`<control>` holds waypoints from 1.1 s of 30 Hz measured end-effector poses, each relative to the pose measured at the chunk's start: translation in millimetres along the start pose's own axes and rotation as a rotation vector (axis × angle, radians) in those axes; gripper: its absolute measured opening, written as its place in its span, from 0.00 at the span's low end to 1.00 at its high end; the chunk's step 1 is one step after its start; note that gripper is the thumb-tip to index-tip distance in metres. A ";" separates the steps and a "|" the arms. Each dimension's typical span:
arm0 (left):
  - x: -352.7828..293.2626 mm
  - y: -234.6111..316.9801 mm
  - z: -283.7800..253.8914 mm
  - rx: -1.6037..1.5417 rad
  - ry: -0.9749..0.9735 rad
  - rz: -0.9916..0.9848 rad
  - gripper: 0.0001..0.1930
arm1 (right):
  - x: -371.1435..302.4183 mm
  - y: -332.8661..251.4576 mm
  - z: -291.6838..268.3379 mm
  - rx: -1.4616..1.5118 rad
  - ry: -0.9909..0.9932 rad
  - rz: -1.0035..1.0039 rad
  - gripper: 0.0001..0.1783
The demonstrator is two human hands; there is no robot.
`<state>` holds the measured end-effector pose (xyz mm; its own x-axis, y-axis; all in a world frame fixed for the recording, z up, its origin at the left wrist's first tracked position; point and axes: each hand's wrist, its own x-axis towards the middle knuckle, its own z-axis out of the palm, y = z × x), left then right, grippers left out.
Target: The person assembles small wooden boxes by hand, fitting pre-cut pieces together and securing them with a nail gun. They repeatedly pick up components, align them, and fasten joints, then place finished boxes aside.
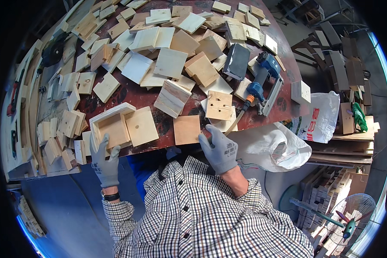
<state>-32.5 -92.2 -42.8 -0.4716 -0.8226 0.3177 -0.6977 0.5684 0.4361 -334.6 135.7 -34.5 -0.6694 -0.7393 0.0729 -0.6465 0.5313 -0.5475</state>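
Observation:
My left hand (105, 164), in a grey glove, holds the near left corner of a shallow wooden box (114, 130), its thumb at the front edge. The box has raised walls and an open side toward me. Against its right side lies a pale square board (142, 126) with a knot. My right hand (219, 150), also gloved, is at the right edge of a smooth brown square board (187, 130) on the table's front edge. Its thumb and forefinger are spread, the thumb tip at the board's edge; the other fingers are partly hidden.
Wooden pieces (171, 62) lie heaped over the dark red table (163, 144). A blue nail gun (262, 77) with a hose rests at the right, near a dark block (237, 61). White sacks (273, 146) hang by the right edge. A fan (350, 223) stands lower right.

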 end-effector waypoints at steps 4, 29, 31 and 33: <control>-2.1 -5.1 4.2 0.042 0.040 0.031 0.27 | 63.0 7.9 -54.8 -0.311 0.177 -0.326 0.46; -2.6 1.3 8.1 -0.114 0.023 -0.217 0.58 | 70.3 -187.3 76.6 -0.181 -0.315 -0.781 0.47; -4.3 1.9 7.3 -0.146 0.069 -0.188 0.52 | 68.1 -184.6 78.3 -0.102 -0.269 -0.815 0.42; -3.6 2.0 6.7 -0.063 0.090 -0.047 0.47 | 63.3 -168.7 73.8 0.070 -0.211 -0.693 0.40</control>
<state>-35.8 -88.2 -48.7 -0.3873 -0.8450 0.3687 -0.6812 0.5318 0.5032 -240.9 -31.2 1.0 -0.0247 -0.9642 0.2640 -0.8666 -0.1110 -0.4864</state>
